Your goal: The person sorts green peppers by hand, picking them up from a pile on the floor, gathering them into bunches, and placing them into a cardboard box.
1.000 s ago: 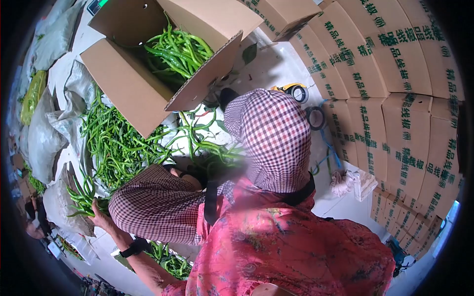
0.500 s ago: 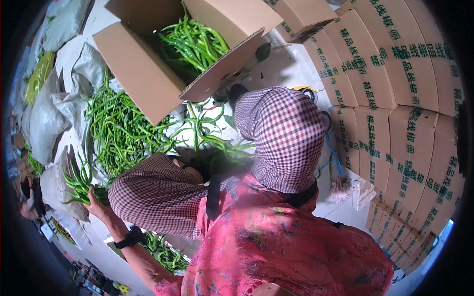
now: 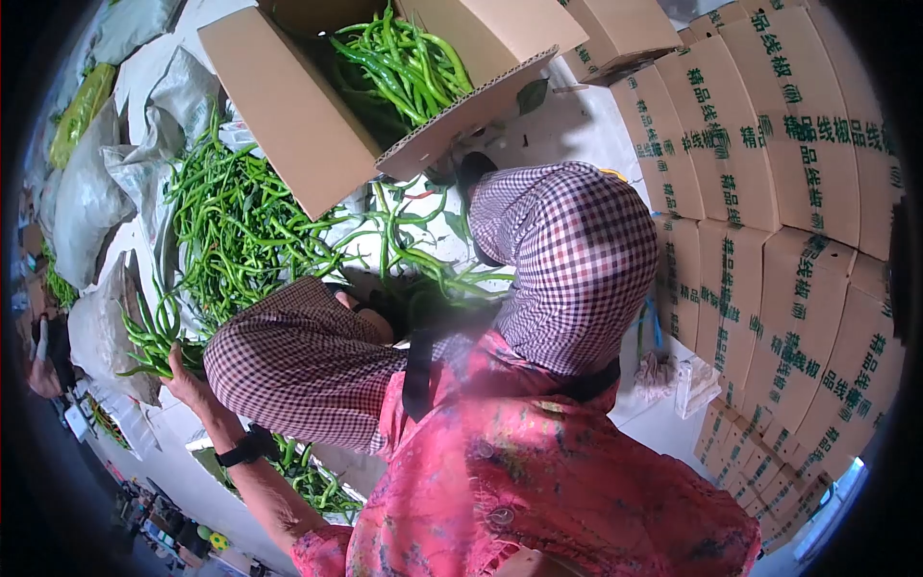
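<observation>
Tan cardboard cartons (image 3: pixel 740 183) printed with green characters stand stacked beside the pale, smooth floor (image 3: pixel 558 125). Left of the bent knee in checked cloth (image 3: pixel 279 375), the left forearm extends outward, its hand (image 3: pixel 189 385) curled around a bunch of slender, curving green peppers (image 3: pixel 152 338) near a crinkled whitish sack (image 3: pixel 96 327); the right hand is out of view, its state untellable. Similar peppers lie in a tangled heap (image 3: pixel 231 226) beside an open brown cardboard box (image 3: pixel 279 106) holding more.

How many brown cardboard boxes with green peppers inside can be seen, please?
1: the open cardboard box, with green peppers inside, at the top of the view. Others may be hidden.
</observation>
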{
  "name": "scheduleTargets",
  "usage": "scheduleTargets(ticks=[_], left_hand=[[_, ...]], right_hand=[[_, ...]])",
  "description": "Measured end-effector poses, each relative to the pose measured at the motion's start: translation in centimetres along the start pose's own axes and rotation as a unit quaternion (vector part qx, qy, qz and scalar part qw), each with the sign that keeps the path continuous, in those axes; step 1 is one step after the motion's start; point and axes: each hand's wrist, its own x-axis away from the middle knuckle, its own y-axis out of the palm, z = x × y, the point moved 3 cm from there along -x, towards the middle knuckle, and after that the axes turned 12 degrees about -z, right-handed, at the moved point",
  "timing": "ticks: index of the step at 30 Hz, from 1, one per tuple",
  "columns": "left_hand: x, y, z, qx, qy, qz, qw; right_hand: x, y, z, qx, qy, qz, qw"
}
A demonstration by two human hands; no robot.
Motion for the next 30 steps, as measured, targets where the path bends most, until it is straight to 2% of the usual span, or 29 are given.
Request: scheduleTargets(ticks=[8,12,13,14,16,19,23,25,26,28,30], left_hand=[[-1.0,-0.9,-1.9,-0.069,-0.018,-0.016,0.997],[-1.6,-0.9,-1.9,0.015,-0.031,-0.038,0.999],[-0.3,0.9,0.3,0.049,-0.02,-0.019,0.998],[-2.2,-1.1,-1.3,0.006,0.035,-0.053,0.998],[-3.0,-0.1,1.4,0.134,0.013,-0.065,0.989],[-3.9,0.4,6.6,0.205,0.035,-0.1,0.973],[-2.8,3.5,14.4,0.281,0.098,-0.104,0.949],[-0.4,5.1,17.3,0.296,0.119,-0.147,0.936],[1.1,6.2,18.7,0.298,0.126,-0.177,0.93],[2.9,7.0,20.0,0.294,0.18,-0.218,0.913],[4.9,7.9,21.1,0.325,0.191,-0.227,0.898]], right_hand=[[11.8,5.8,9.2,-0.041,0.121,-0.026,0.991],[17.3,8.1,12.8,-0.049,0.172,-0.052,0.983],[17.9,9.0,13.4,-0.048,0.183,-0.06,0.98],[19.0,9.3,14.1,-0.047,0.191,-0.065,0.978],[20.7,9.7,15.3,-0.044,0.204,-0.07,0.975],[23.2,8.8,16.8,-0.048,0.216,-0.062,0.973],[26.0,2.7,17.8,-0.133,0.187,0.043,0.972],[26.8,-2.8,15.7,-0.225,0.109,0.134,0.959],[26.6,-5.7,13.7,-0.262,0.04,0.175,0.948],[25.4,-12.2,0.9,-0.366,-0.048,0.199,0.908],[24.3,-12.3,-7.2,-0.34,-0.1,0.234,0.905]])
